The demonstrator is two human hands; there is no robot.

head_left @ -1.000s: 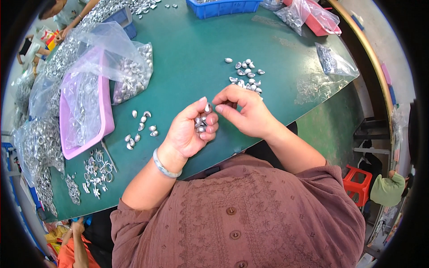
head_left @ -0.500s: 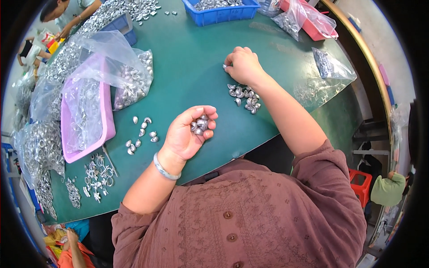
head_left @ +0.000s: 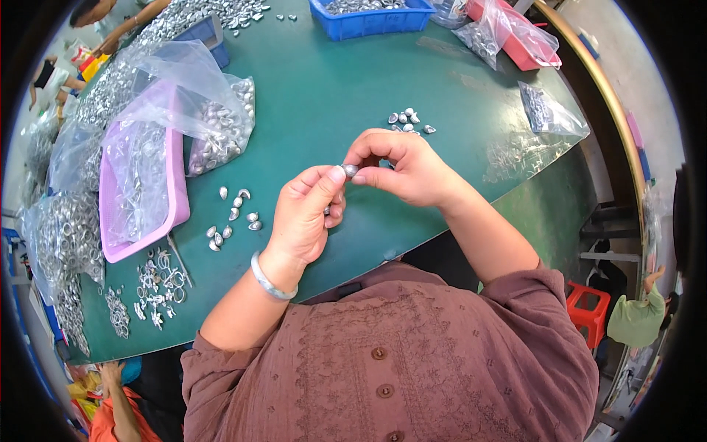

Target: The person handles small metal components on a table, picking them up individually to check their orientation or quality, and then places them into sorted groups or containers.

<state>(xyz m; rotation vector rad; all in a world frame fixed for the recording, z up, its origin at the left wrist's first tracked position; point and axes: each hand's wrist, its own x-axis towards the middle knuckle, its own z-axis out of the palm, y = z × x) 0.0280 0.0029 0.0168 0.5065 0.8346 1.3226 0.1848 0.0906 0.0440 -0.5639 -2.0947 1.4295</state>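
Note:
My two hands meet over the green table. My right hand (head_left: 407, 171) pinches a small shiny silver metal piece (head_left: 351, 170) between thumb and forefinger. The thumb of my left hand (head_left: 303, 214) touches the same piece. My left fingers are curled round more metal pieces, of which only a bit of silver (head_left: 326, 211) shows. Beyond my right hand lies a small pile of rounded silver pieces (head_left: 403, 118), partly hidden by that hand. Left of my left hand, several loose silver pieces (head_left: 234, 215) are scattered.
At the left stand a pink basket (head_left: 179, 188) with clear plastic and a bag of metal pieces (head_left: 224, 125). Ring-like metal parts (head_left: 160, 283) lie nearer me. A blue bin (head_left: 372, 22), a red bin (head_left: 519, 40) and a clear bag (head_left: 549, 110) are farther off. Other people sit around.
My right hand has come back toward me and left, up to my left hand, with a metal piece in its fingertips. My left hand has turned and its fingers now cover the pieces.

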